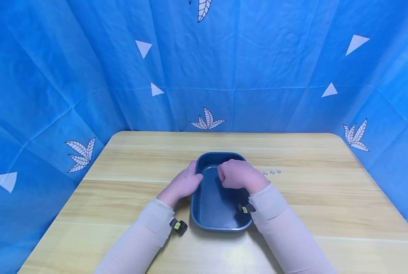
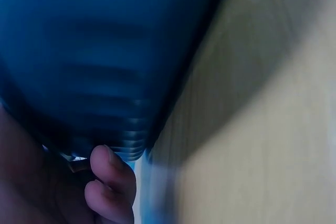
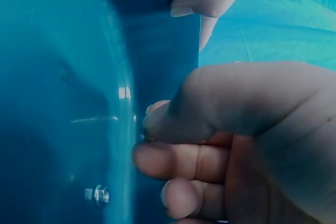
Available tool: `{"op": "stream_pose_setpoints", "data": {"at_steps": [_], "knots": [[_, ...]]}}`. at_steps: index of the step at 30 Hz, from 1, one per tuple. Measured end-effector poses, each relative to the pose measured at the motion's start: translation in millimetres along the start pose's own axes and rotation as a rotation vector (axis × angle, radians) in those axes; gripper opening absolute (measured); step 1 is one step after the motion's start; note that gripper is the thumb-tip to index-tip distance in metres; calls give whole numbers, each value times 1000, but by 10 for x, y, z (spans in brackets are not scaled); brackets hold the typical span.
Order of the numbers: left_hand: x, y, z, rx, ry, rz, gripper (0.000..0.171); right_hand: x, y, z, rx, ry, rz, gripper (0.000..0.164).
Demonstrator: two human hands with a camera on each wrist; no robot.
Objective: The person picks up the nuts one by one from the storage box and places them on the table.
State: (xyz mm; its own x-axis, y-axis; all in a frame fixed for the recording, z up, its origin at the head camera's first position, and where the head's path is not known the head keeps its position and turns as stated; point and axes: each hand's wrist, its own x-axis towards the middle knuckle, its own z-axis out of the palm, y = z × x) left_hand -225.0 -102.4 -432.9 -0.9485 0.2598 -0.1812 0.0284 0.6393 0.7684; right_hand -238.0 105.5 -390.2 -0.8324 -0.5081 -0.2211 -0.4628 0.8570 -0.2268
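Note:
A dark blue rectangular plastic tray stands on the table. My left hand grips its left wall, thumb over the rim; fingers show curled by the ribbed outer wall in the left wrist view. Over the tray's right half is my right hand, thumb and forefinger pinched together. A tiny glint shows between those fingertips in the right wrist view; I cannot tell what kind of piece it is. Low in that view, a small silver hex nut or bolt shows inside the tray near the wall.
To the right of the tray, several small shiny round pieces lie on the wood-grain table, partly behind the right wrist. Blue patterned cloth hangs behind and at both sides. Small black cameras are strapped at the wrists.

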Motion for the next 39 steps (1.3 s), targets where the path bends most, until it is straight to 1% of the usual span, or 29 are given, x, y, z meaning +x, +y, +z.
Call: {"op": "stream_pose_setpoints", "data": {"at_steps": [9,20,23,26,30,39], "knots": [[-2,-10,-3,17,8,4,51,-76,-43,-74,28,42,-31,16],[3,-14,-4,15,8,5,53,-205,-90,-215,82,52,-23,16],[11,-21,-2,15,5,2,53,-224,-77,-236,85,73,-38,18],[21,-26,-1,31,13,18,53,-249,-57,-256,89,98,-56,18],[28,-22,-1,56,25,37,53,-298,-35,-297,105,107,-50,17],[35,-29,4,60,27,30,55,-408,29,-381,170,110,4,15]]}}
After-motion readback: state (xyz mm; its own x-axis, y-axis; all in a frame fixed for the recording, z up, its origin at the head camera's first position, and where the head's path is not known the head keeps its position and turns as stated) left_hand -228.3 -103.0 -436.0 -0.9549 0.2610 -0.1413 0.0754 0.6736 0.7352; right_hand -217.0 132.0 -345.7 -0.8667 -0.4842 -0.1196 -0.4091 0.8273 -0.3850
